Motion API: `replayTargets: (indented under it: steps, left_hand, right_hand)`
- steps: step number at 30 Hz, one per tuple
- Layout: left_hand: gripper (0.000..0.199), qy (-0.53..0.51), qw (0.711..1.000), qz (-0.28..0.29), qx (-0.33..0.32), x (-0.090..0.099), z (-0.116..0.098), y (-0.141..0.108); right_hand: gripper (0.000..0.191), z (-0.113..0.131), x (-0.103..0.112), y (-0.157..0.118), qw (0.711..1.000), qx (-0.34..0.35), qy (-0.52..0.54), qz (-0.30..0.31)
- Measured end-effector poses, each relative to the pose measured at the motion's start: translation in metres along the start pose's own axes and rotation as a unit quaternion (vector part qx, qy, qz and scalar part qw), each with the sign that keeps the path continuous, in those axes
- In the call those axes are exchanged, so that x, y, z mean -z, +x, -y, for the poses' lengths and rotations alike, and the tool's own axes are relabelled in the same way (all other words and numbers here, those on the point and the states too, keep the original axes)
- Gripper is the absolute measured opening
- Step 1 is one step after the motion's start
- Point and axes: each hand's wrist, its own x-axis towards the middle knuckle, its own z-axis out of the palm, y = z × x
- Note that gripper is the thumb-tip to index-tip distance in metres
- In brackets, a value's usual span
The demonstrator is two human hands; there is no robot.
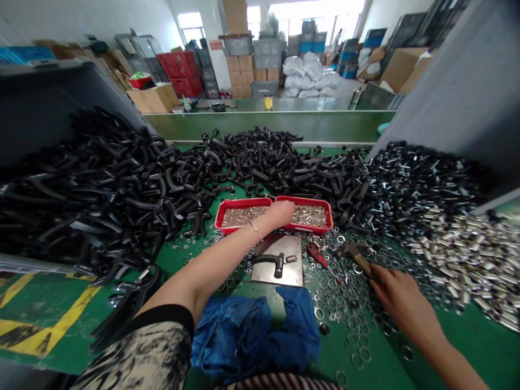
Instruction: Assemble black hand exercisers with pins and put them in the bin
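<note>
My left hand point(283, 213) is closed at the inner end of the right red tray point(312, 229), over small metal pins point(311, 215); its fingertips are hidden. Beside it is the left red tray point(244, 201) with small metal pieces. My right hand point(392, 287) is wrapped round the wooden handle of a hammer point(358, 257), whose head rests among metal rings. Between the hands, a black handle part point(278, 265) lies on a metal plate point(298, 246), with a small spring-like piece point(291, 259) beside it. A red tool point(317, 254) lies right of the plate.
Black handle parts point(154, 184) heap up at left and behind the trays. Black bolts point(410, 179) and silver sleeves point(479, 249) pile at right. Loose rings point(357, 325) cover the green table near the hammer. Blue cloth point(252, 336) lies at the front edge.
</note>
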Motion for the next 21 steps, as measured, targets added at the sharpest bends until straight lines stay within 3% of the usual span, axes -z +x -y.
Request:
replayTargets:
  steps: [4,6,8,11,13,14,16,21]
  left_hand:
    - [0.028,-0.073,0.993,-0.097,0.009,0.006,0.002,-0.020]
    - [0.022,-0.151,0.976,-0.158,-0.025,0.007,0.006,-0.040]
    - [0.016,-0.226,0.955,-0.185,-0.054,0.003,0.010,-0.066]
    - [0.009,-0.305,0.941,-0.144,-0.025,-0.008,0.018,-0.107]
    - [0.012,-0.339,0.934,-0.111,0.003,-0.016,0.021,-0.126]
    - [0.013,-0.342,0.934,-0.100,0.008,-0.020,0.021,-0.133]
    - [0.015,-0.321,0.943,-0.089,0.004,-0.027,0.020,-0.139]
    - [0.018,-0.242,0.968,-0.074,-0.001,-0.036,0.011,-0.136]
  right_hand:
    - [0.040,-0.002,0.006,0.022,0.997,-0.004,0.070,0.045]
    - [0.040,0.001,0.010,0.032,0.983,-0.060,0.153,0.087]
    - [0.041,0.009,0.017,0.040,0.936,-0.145,0.282,0.155]
    - [0.041,0.023,0.032,0.049,0.794,-0.234,0.492,0.269]
    - [0.040,0.032,0.041,0.055,0.709,-0.246,0.591,0.295]
    - [0.040,0.036,0.045,0.057,0.683,-0.243,0.625,0.289]
    - [0.039,0.044,0.047,0.059,0.658,-0.230,0.669,0.259]
    - [0.032,0.069,0.040,0.035,0.641,-0.259,0.687,0.226]
